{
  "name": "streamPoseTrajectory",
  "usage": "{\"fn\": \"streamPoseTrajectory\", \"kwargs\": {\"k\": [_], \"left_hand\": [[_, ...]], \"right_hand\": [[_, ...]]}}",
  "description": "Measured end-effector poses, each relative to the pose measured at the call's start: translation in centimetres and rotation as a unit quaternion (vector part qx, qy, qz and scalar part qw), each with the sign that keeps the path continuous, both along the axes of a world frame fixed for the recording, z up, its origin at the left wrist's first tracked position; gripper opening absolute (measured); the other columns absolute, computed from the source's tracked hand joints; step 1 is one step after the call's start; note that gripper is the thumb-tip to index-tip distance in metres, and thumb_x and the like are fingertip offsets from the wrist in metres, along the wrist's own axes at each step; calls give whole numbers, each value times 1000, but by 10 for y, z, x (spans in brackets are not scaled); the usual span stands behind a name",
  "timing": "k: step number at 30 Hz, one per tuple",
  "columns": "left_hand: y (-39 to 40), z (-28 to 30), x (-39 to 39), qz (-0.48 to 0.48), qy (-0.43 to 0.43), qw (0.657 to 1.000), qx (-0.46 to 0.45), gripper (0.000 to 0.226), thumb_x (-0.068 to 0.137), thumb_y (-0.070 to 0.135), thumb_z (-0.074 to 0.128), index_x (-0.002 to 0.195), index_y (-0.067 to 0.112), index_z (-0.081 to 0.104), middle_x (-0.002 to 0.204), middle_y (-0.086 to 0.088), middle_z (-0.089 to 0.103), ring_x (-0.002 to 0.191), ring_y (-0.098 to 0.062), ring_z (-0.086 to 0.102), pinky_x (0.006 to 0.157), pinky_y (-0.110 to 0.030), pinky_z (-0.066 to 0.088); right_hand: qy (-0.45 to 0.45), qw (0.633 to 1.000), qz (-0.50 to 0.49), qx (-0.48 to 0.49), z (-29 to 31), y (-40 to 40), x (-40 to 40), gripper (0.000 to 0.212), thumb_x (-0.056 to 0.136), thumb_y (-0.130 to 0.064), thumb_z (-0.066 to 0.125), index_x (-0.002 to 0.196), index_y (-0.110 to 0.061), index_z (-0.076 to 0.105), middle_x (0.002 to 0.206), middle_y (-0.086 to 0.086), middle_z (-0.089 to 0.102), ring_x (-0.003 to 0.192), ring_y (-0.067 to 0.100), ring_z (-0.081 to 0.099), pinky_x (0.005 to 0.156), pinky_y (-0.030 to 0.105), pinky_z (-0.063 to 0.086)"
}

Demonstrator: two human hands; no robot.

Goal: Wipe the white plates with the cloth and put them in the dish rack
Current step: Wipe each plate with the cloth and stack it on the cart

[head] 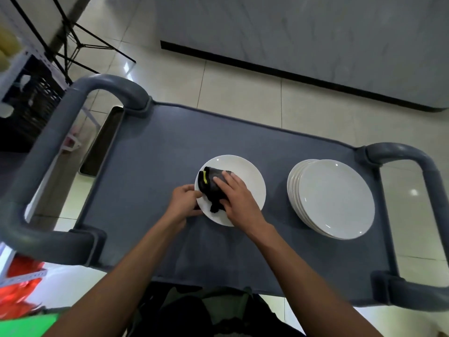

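pinching plate (pixel 245 171) rim, left hand (pixel 184 203); flat right hand (pixel 239 199) atop black cloth (pixel 211 183)

Single plate (pixel 245 176) mid-cart (pixel 150 152), cloth (pixel 211 188) on it; plate stack (pixel 335 198) right; hands at plate's near-left.

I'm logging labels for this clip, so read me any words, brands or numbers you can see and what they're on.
No readable text in this view.
Cloth: a yellow tag, too small to show any lettering.
Plates, cart: plain, no markings visible.
Red item at lower left: blurred, nothing legible.
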State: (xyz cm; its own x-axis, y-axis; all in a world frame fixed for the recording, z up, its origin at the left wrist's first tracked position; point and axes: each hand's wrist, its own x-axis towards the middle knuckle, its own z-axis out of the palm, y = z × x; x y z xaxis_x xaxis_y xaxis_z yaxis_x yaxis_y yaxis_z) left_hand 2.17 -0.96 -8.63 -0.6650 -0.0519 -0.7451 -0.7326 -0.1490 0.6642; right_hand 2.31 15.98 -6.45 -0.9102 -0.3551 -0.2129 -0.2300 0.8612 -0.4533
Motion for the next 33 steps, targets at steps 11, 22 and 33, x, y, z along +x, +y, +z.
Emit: {"fn": "streamPoseTrajectory", "kwargs": {"k": [11,22,33], "left_hand": [[13,13,-16,-51,70,996,5,26,89,-5,54,103,15,61,96,-11,71,84,-30,71,73,-51,59],[4,17,1,-99,83,989,70,50,82,-18,49,105,20,74,102,-12,75,91,-30,73,68,-45,60],[-5,36,1,-52,142,986,75,49,75,-20,54,104,14,76,89,-9,75,69,-22,70,51,-32,54]], "right_hand": [[47,987,-86,-124,5,14,8,60,88,-4,67,145,-12,49,154,11,39,143,26,34,121,33,23],[74,990,-60,-104,4,-1,11,46,92,0,57,135,-16,61,148,13,48,137,34,42,104,54,38],[175,977,-110,-62,45,2,-24,42,94,-6,59,134,-18,62,143,11,54,133,32,47,103,54,39]]}}
